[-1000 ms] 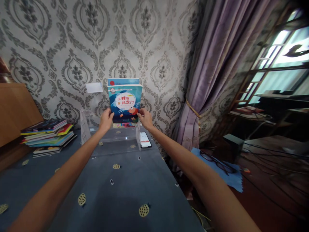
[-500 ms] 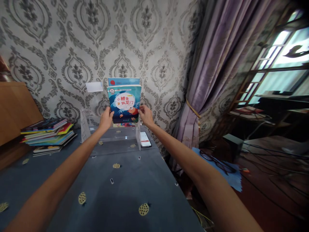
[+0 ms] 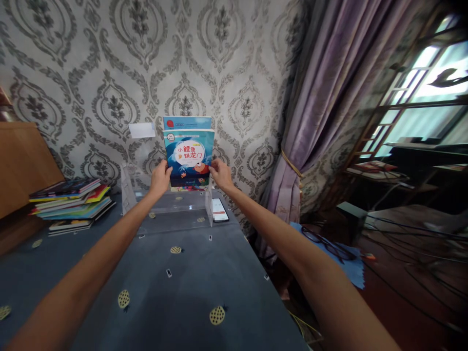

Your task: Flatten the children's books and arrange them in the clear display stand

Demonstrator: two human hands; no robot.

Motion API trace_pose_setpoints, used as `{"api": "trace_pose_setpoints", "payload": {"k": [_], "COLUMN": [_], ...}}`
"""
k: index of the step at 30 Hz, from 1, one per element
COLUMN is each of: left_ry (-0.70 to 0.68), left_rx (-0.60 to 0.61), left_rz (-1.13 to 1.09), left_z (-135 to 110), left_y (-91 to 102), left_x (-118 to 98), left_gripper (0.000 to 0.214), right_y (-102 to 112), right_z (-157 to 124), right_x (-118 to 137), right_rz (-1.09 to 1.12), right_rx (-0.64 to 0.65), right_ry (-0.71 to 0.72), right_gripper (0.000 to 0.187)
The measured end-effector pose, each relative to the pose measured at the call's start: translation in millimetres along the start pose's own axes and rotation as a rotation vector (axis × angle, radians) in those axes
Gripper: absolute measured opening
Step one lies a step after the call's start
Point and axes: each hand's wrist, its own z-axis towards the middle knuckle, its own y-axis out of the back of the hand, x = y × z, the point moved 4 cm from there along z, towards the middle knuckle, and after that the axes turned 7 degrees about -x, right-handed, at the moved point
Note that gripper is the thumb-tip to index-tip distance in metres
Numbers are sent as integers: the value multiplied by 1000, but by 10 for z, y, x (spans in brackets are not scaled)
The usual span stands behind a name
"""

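A blue picture book [image 3: 189,155] with red Chinese characters on its cover stands upright between my hands. My left hand [image 3: 160,179] grips its left edge, thumb at the front. The right edge is pinched by my right hand [image 3: 221,174]. Right behind it, the top of another light blue book [image 3: 187,122] shows; most of that one is hidden. Both are at the right part of a clear acrylic rack [image 3: 127,192] on the table. Whether the front book's lower edge rests on the rack I cannot tell.
A pile of books [image 3: 73,204] lies on the left of the tablecloth [image 3: 146,273]. Beside the rack's right end is a phone [image 3: 220,210]. A white card [image 3: 142,130] shows before the wall. Right of the table are a curtain [image 3: 288,161], glasses [image 3: 334,246] on a blue cloth and cables.
The front book has shifted very slightly to the right in my hands. Both hands keep their hold, and the view has moved a little.
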Motion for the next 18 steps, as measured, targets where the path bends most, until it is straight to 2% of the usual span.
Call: {"api": "trace_pose_setpoints", "payload": {"k": [13,18], "left_ry": [-26,-64], "left_rx": [2,-82], "left_rz": [80,102], "left_z": [2,-26], "left_y": [5,17], "left_x": [-49,-67], "left_gripper": [5,5], "right_y": [-26,-16], "right_z": [-1,-2], "right_x": [-89,-92], "right_rz": [-10,-38], "right_rx": [42,25], "right_ry": [-14,3], "right_gripper": [18,15]}}
